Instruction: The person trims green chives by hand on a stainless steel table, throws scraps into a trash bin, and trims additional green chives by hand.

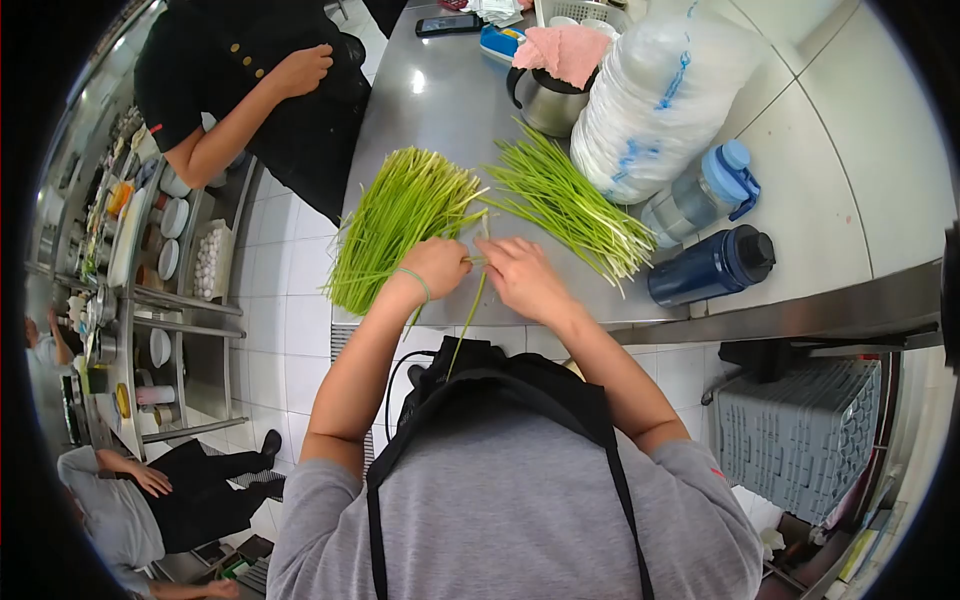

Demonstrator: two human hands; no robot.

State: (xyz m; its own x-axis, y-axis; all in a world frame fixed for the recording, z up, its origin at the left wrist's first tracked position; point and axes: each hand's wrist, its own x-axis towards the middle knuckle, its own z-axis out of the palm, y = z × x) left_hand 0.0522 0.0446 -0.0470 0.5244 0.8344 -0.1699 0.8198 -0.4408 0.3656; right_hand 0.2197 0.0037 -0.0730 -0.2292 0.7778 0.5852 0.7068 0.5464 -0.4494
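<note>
My left hand (437,268) is closed in a pinch on a thin green vegetable stalk (474,305), near the table's front edge. The fingers of my right hand (520,277) are also closed, close to the left fingertips, on a stalk. A green band circles my left wrist. A large pile of long green stalks (400,215) lies on the steel table (410,110) just beyond and left of my left hand. Another, looser bundle of stalks (570,200), with pale ends toward me, lies beyond my right hand. My fingers partly hide what they grip.
Right of the bundle stand a tall plastic-wrapped stack (660,105), a clear blue-lidded bottle (705,190) and a dark blue bottle (712,266). Behind are a steel jug (552,105) with a pink cloth (565,52) and a phone (468,25). A person (255,90) stands at the table's left.
</note>
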